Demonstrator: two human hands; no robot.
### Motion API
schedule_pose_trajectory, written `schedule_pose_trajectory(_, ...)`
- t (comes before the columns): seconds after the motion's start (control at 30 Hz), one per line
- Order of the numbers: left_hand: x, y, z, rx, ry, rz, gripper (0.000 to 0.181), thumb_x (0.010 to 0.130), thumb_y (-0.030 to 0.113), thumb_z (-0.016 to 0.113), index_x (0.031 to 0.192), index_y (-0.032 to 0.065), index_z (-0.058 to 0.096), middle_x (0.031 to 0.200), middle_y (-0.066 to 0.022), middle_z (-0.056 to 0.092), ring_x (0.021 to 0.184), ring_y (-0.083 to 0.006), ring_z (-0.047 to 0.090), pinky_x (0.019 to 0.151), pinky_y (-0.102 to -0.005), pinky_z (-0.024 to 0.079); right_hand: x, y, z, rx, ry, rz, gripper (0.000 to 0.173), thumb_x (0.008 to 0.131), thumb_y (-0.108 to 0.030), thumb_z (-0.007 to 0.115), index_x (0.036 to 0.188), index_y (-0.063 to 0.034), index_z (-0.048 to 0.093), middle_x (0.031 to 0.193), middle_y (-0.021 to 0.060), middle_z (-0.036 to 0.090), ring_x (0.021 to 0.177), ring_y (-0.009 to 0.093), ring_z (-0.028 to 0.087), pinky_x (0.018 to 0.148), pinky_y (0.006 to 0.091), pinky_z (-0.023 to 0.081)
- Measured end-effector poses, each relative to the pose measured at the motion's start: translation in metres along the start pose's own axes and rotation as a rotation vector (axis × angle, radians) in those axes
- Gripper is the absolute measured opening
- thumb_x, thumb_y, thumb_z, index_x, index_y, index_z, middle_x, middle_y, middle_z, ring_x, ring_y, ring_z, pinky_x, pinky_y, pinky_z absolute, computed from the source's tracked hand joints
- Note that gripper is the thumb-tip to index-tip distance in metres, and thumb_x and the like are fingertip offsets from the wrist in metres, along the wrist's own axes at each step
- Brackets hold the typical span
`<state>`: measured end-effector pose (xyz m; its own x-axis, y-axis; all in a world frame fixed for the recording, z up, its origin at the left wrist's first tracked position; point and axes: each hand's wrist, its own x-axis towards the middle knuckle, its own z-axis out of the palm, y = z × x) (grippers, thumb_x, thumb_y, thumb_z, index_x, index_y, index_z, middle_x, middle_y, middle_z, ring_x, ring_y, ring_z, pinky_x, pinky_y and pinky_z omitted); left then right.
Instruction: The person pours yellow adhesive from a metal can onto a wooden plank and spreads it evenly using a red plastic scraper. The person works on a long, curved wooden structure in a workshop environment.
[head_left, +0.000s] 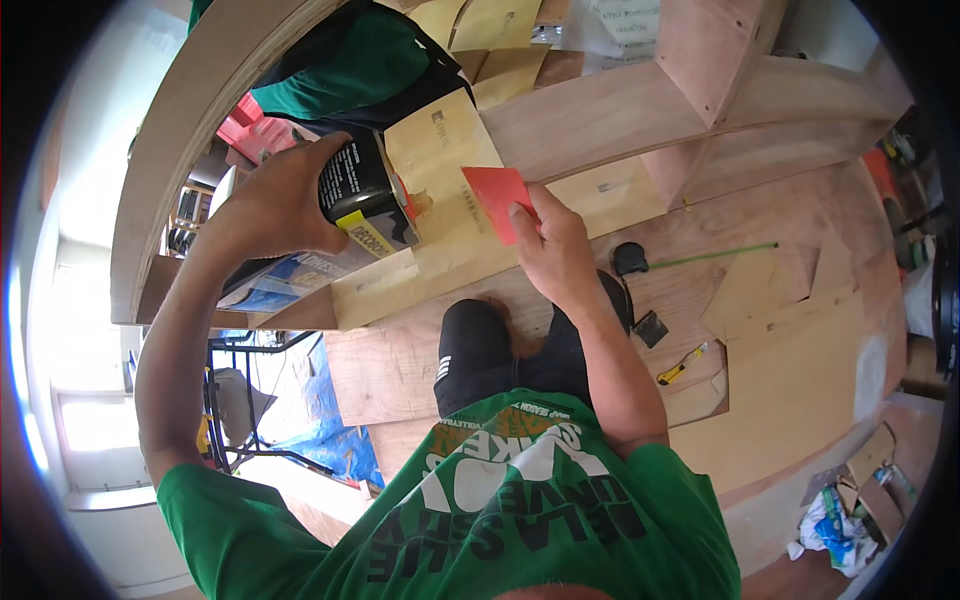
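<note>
My left hand (277, 199) grips a rectangular can of adhesive (315, 262), tilted so that its spout end points right. Amber adhesive (424, 202) shows at the spout, over a yellowish laminate sheet (450, 150) that bears printing. Between the thumb and fingers of my right hand (551, 247) is a flat red spreader (495, 199), held just above the same sheet and to the right of the can.
A black tape measure (630, 259), a small dark block (649, 328) and a yellow utility knife (682, 364) lie on the plywood at right. Wooden partitions (592, 112) run across the top. Another person's green-clad part (352, 75) is at upper left. Crumpled scraps (836, 529) lie lower right.
</note>
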<state>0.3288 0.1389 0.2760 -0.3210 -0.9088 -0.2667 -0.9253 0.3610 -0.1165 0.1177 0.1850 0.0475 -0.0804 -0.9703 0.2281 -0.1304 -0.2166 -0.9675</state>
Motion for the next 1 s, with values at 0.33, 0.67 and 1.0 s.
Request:
schedule_pose_trajectory(0.33,-0.005,-0.01,0.004,-0.17,0.04,-0.002,0.098,0.055,0.025,0.085,0.14,-0.0047,0.046,0.113,-0.0228,0.067,0.106,-0.0308,0.067,0.097,-0.0359,0.051,0.002,-0.007,0.008,-0.055,0.034,-0.118,0.02,0.097,-0.01,0.056,0.113,-0.0019,0.063,0.089,0.0212,0.067,0.079,0.035,0.065,0.072,0.0406,0.051)
schedule_pose_trajectory(0.67,-0.021,-0.034,0.024,-0.268,0.156,0.005,0.097,0.056,0.027,0.085,0.14,-0.0043,0.047,0.111,-0.0212,0.068,0.103,-0.0295,0.068,0.094,-0.0346,0.051,0.003,-0.015,0.034,-0.3,0.115,-0.436,0.022,0.088,-0.002,0.06,0.108,-0.0031,0.068,0.095,0.0151,0.069,0.087,0.035,0.064,0.078,0.0453,0.051)
schedule_pose_trajectory(1.0,-0.048,-0.066,0.046,-0.609,0.325,-0.03,0.097,0.056,0.022,0.086,0.141,-0.004,0.048,0.114,-0.0184,0.068,0.106,-0.0266,0.066,0.097,-0.0337,0.048,0.018,-0.02,0.041,-0.571,-0.04,-0.566,0.033,0.081,0.002,0.06,0.112,-0.0052,0.068,0.105,0.0109,0.069,0.099,0.031,0.062,0.085,0.0414,0.046)
